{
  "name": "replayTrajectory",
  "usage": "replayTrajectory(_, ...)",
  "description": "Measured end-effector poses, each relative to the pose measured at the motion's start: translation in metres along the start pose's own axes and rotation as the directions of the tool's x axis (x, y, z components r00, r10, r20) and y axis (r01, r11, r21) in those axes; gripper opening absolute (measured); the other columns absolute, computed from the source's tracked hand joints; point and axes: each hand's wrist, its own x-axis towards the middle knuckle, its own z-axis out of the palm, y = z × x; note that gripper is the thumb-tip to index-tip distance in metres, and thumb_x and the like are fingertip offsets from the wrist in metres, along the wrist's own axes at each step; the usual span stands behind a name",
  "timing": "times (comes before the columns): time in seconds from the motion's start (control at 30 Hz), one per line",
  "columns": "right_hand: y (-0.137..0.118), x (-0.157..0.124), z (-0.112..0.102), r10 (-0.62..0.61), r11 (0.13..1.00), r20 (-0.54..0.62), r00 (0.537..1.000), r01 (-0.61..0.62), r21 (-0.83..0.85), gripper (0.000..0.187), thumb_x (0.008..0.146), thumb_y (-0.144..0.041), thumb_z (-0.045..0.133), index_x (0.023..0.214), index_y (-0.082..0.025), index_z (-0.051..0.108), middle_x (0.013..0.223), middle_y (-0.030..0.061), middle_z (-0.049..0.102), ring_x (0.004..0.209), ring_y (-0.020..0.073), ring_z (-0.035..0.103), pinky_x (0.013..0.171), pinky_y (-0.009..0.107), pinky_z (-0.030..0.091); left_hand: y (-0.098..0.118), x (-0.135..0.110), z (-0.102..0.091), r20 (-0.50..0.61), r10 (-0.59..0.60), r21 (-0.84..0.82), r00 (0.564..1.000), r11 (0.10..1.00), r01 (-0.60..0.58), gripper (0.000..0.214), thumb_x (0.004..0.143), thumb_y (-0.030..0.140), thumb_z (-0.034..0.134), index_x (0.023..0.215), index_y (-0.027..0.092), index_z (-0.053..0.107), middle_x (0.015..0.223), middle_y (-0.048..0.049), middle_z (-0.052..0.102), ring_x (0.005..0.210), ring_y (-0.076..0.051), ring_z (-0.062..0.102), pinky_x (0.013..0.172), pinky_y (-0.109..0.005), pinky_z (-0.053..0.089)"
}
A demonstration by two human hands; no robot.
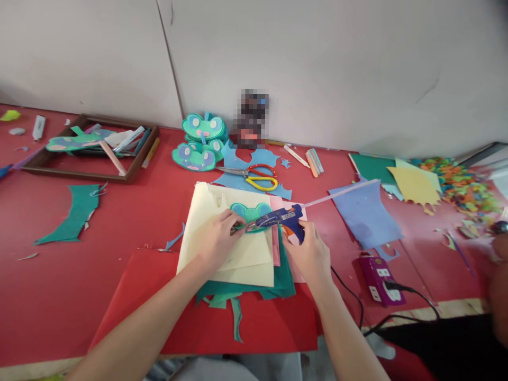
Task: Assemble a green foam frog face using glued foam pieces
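Note:
My right hand (307,251) is wrapped round the handle of a blue glue gun (283,216), which has a long clear glue stick (341,192) poking out of its back. The nozzle points left at a green frog-shaped felt piece (249,211) with blue eye patches. My left hand (222,235) has its fingers pressed together at the lower left edge of that felt piece, close to the nozzle; the fingertips partly hide what they pinch. Beneath lies a stack of cream felt sheets (234,267), with green felt (283,278) and pink sheets under it.
Scissors (257,177) lie on blue felt scraps (238,156) behind the stack. Several frog-face pieces (194,157) are piled by the wall. A brown frame (91,177) with pens stands left. A purple power socket (381,280) with a plugged-in cord sits right, near another person's arm (500,286).

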Motion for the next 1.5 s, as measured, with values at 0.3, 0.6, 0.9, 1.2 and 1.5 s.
replayTrajectory(0.3, 0.006, -0.003, 0.002, -0.028, 0.997, 0.018, 0.999, 0.026, 0.077, 0.031, 0.080, -0.039, 0.055, 0.105, -0.019, 0.052, 0.091, 0.0077, 0.067, 0.078, 0.0226, 0.064, 0.057, 0.028, 0.045, 0.003, 0.001, -0.002, 0.005, -0.008, 0.040, 1.000, 0.999, 0.008, 0.008, 0.080, 0.018, 0.051, 0.085, 0.021, 0.057, 0.091, 0.0006, 0.056, 0.078, -0.013, 0.057, 0.070, -0.025, 0.045)
replayTrajectory(0.6, 0.011, -0.007, 0.005, -0.096, 0.983, -0.043, 0.995, 0.101, 0.154, 0.028, 0.083, -0.033, 0.051, 0.106, -0.018, 0.056, 0.093, 0.0109, 0.068, 0.080, 0.0217, 0.066, 0.064, 0.030, 0.051, 0.001, 0.002, 0.000, 0.012, -0.013, 0.062, 1.000, 0.998, 0.012, 0.008, 0.080, 0.018, 0.050, 0.085, 0.021, 0.057, 0.092, -0.0008, 0.058, 0.082, -0.016, 0.058, 0.071, -0.027, 0.045)
replayTrajectory(0.9, 0.011, -0.007, 0.002, -0.093, 0.981, -0.057, 0.994, 0.101, 0.165, 0.027, 0.085, -0.033, 0.049, 0.106, -0.017, 0.056, 0.096, 0.0115, 0.068, 0.085, 0.0221, 0.066, 0.069, 0.032, 0.052, 0.001, 0.002, 0.000, 0.024, -0.013, 0.047, 1.000, 0.999, 0.011, 0.009, 0.080, 0.019, 0.049, 0.085, 0.021, 0.056, 0.092, -0.0011, 0.058, 0.082, -0.016, 0.058, 0.072, -0.028, 0.046)
replayTrajectory(1.2, 0.014, -0.005, -0.003, -0.114, 0.988, -0.104, 0.988, 0.124, 0.093, 0.024, 0.086, -0.031, 0.047, 0.105, -0.018, 0.056, 0.093, 0.0105, 0.068, 0.085, 0.0218, 0.065, 0.068, 0.032, 0.051, 0.002, 0.002, 0.000, 0.026, 0.008, 0.044, 1.000, 0.999, -0.010, 0.010, 0.080, 0.016, 0.048, 0.084, 0.021, 0.056, 0.091, -0.0016, 0.057, 0.082, -0.016, 0.057, 0.072, -0.028, 0.046)
replayTrajectory(1.5, 0.018, -0.006, -0.008, -0.128, 0.991, -0.129, 0.983, 0.133, 0.032, 0.023, 0.086, -0.028, 0.048, 0.105, -0.017, 0.056, 0.094, 0.0097, 0.067, 0.085, 0.0211, 0.064, 0.064, 0.029, 0.050, 0.001, 0.003, 0.000, 0.024, 0.005, 0.051, 1.000, 0.999, -0.006, 0.010, 0.080, 0.016, 0.049, 0.084, 0.021, 0.056, 0.091, -0.0015, 0.058, 0.081, -0.016, 0.057, 0.073, -0.028, 0.047)
